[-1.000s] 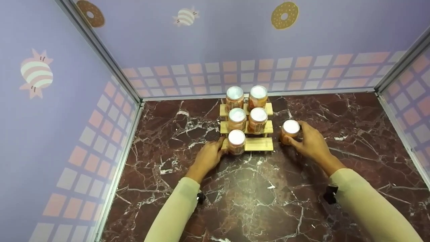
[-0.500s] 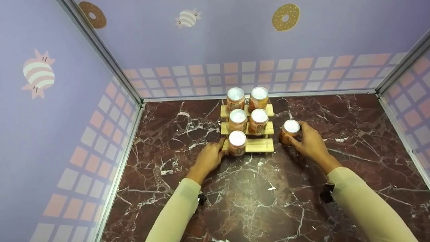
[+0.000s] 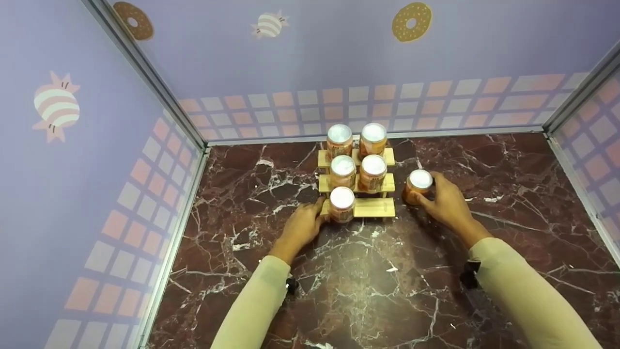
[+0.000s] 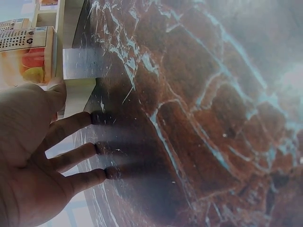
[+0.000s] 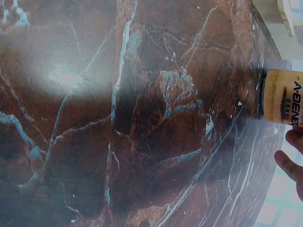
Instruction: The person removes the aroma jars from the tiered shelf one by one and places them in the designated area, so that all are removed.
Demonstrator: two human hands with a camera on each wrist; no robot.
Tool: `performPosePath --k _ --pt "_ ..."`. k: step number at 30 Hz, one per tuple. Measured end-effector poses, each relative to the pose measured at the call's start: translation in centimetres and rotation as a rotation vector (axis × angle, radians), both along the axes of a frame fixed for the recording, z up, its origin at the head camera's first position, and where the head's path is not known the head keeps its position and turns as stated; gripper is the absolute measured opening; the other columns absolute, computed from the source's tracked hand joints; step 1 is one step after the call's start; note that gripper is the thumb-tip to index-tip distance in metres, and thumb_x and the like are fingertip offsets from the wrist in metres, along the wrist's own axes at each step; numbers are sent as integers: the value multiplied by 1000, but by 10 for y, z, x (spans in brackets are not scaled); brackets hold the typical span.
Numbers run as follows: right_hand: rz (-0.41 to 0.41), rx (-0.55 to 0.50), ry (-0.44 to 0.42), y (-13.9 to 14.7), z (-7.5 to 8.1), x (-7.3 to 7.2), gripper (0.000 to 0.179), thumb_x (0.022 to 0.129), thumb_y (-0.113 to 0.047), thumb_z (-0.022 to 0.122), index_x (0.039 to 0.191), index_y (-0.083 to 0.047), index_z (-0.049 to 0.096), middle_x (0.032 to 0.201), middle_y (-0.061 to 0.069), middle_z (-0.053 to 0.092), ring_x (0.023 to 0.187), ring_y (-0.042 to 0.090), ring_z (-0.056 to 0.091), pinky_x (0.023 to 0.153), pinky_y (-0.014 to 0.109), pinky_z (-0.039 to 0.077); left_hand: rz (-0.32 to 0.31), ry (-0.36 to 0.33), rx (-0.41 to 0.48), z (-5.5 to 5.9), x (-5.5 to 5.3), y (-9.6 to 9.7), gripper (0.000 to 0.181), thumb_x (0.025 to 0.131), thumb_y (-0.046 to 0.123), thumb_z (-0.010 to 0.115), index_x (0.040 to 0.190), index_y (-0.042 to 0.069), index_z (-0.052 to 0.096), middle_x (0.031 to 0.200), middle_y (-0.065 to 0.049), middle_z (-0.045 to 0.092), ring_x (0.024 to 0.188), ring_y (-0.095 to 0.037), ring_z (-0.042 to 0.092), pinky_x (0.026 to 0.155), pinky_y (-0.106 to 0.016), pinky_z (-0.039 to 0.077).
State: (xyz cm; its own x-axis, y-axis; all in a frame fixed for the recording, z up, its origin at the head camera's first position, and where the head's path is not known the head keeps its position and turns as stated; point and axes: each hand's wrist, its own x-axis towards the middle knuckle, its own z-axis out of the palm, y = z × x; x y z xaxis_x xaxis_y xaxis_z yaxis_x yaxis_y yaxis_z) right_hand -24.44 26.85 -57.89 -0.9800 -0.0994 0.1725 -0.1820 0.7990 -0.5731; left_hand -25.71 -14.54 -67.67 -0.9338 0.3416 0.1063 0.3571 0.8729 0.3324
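Note:
A pale wooden three-step rack [image 3: 375, 208] stands near the back wall with several orange cans on it. The lowest step bears one can [image 3: 342, 208] at its left; the right part of that step is bare. My left hand [image 3: 301, 224] pinches the left end of this step between thumb and forefinger, beside the can. In the left wrist view the other fingers [image 4: 78, 153] are spread, with their tips at the tabletop. My right hand [image 3: 449, 202] holds another can [image 3: 417, 190] upright, right of the rack, thumb in front and fingers behind. Lettering shows on this can [image 5: 284, 97] in the right wrist view.
Dark red marbled tabletop [image 3: 368, 286] with white veins surrounds the rack. Lilac panels with printed sweets and checks form a back wall [image 3: 329, 53], a left wall [image 3: 106, 145] and a right wall [image 3: 598, 140]. The rack's top step stands close to the back wall.
My right hand and forearm have shifted slightly forward and left, with the held can staying at almost the same spot. The left hand keeps its place on the rack.

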Motion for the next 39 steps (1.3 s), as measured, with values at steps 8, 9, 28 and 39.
performPosePath --k 8,9,28,39 --pt "-3 -4 -15 2 1 -1 76 100 -27 84 153 14 47 143 43 62 129 62 64 111 74 50 -10 10 33 25 11 5 61 110 41 69 162 14 56 139 -15 77 132 -42 69 115 -57 56" --pt "-5 -5 -18 2 1 -1 76 100 -27 84 153 14 48 143 42 62 129 61 64 111 74 50 -9 13 33 30 14 6 60 109 42 69 161 14 57 139 -15 77 132 -42 69 113 -58 57" --pt "0 90 61 10 16 10 82 100 -38 83 158 7 48 145 36 60 128 62 63 106 77 52 -2 -79 65 64 32 8 57 112 37 66 161 11 57 139 -19 76 132 -45 68 113 -62 56" --pt "57 100 148 -6 38 16 83 98 -41 85 158 4 50 148 30 57 130 53 62 102 73 57 4 -29 85 52 25 6 56 111 41 67 160 14 60 141 -15 77 132 -43 68 113 -60 57"
